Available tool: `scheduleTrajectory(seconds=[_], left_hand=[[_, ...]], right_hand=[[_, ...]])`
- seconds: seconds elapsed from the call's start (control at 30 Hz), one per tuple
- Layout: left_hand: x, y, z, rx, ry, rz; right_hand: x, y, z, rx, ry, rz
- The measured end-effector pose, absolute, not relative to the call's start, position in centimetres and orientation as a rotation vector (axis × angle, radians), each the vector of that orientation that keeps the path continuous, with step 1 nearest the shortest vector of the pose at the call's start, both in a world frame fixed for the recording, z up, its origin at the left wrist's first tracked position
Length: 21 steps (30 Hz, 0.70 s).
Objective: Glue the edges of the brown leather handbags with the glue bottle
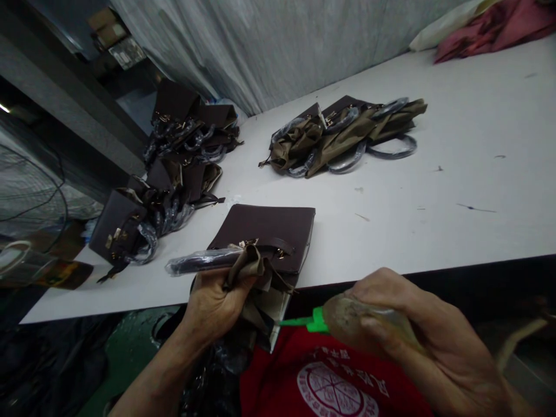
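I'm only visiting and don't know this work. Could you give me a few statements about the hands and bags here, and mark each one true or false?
1. The right hand holds a squeeze bottle with a green nozzle. True.
2. The left hand is empty. False: its grip is closed on the olive lining of a dark brown bag at the table's near edge.
3. The table is white. True.
4. The bag in hand is the only bag in view. False: more bags lie in a left pile and a back pile.
5. The nozzle points away from the bag. False: it points toward it.
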<state>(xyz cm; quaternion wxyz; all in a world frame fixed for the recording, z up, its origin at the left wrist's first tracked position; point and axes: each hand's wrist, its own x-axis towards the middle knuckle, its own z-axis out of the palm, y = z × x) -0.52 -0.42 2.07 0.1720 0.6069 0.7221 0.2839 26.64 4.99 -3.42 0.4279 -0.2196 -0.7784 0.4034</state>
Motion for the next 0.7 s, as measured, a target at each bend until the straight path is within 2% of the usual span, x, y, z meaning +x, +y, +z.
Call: scheduleTrajectory(seconds=[0.1,0.23,0.37,0.53,0.7], left_hand=[[-0.4,-0.3,2.1,1.739,2.028,0.827],[-0.1,-0.1,2.2,1.737,2.017,0.824],[0.0,0.0,2.3,1.712,2.04,0.799],[0.1,0.0,2.3,1.71,2.042,0.791],[-0.1,-0.1,2.1,1.674,2.086,0.737]], right_hand=[[26.7,5.0,-3.4,-0.651,-1.92,0.838],[26.7,4.8,-3.3,-0.531,-1.983,0.971],[26.7,4.4,-3.1,-0.595,-1.96,0.874],[26.9,3.8,-2.7,-0.426,-1.999,0.952],[26.9,3.6,-2.5,-0.525,-1.974,0.876]])
